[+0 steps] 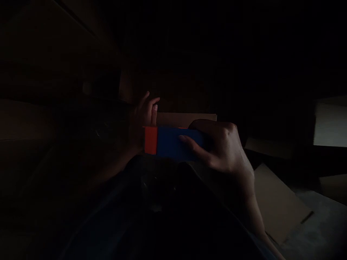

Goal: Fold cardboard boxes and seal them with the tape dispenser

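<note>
In the dark middle of the head view, my right hand (223, 146) grips a blue, box-shaped object with an orange end (170, 142). Its thumb lies along the near face; the other fingers are hidden behind. The object's exact kind cannot be made out. My left hand (145, 112) is just beyond the orange end, with its fingers stretched up and apart. Whether its palm touches that end is unclear. Behind the object shows the top of a cardboard piece (187, 116).
At the lower right a cardboard flap (279, 202) lies over a grey floor (320, 220). A pale panel (330, 122) stands at the right edge. Dim cardboard (21, 121) shows at the left. Dark clothing and legs fill the bottom.
</note>
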A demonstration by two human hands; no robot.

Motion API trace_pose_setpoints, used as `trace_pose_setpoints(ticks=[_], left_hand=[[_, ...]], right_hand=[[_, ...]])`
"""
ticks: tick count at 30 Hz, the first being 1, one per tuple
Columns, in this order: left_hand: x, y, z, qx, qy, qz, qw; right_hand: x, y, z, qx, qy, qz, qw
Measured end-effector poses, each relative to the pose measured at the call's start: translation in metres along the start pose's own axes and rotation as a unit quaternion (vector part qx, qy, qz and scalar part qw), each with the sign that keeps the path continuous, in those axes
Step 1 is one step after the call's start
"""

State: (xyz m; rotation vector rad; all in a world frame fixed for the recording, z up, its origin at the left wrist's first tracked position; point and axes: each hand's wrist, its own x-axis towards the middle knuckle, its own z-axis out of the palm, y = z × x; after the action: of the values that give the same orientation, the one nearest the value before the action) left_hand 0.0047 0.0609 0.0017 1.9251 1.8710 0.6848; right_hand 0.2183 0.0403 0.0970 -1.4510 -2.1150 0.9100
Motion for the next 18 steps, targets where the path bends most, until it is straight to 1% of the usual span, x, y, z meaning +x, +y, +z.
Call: trace_pose_setpoints(ticks=[3, 7, 12, 15, 18], left_hand=[[-0.001, 0.001, 0.0, 0.003, 0.002, 0.001, 1.0], [0.001, -0.001, 0.01, 0.043, 0.008, 0.001, 0.999], [0.004, -0.002, 0.019, 0.104, 0.017, 0.044, 0.993], [0.005, 0.0, 0.02, 0.109, 0.021, 0.052, 0.992], [0.005, 0.0, 0.022, 0.1, 0.008, 0.053, 0.994]], right_hand=[[0.0, 0.001, 0.0, 0.002, 0.004, 0.001, 1.0], [0.001, -0.001, 0.002, -0.013, 0.007, -0.002, 1.0], [0.002, -0.005, 0.005, -0.037, 0.007, 0.003, 0.999], [0.005, -0.006, 0.006, -0.043, 0.002, 0.011, 0.999], [0.006, -0.006, 0.004, -0.04, -0.004, 0.017, 0.999]])
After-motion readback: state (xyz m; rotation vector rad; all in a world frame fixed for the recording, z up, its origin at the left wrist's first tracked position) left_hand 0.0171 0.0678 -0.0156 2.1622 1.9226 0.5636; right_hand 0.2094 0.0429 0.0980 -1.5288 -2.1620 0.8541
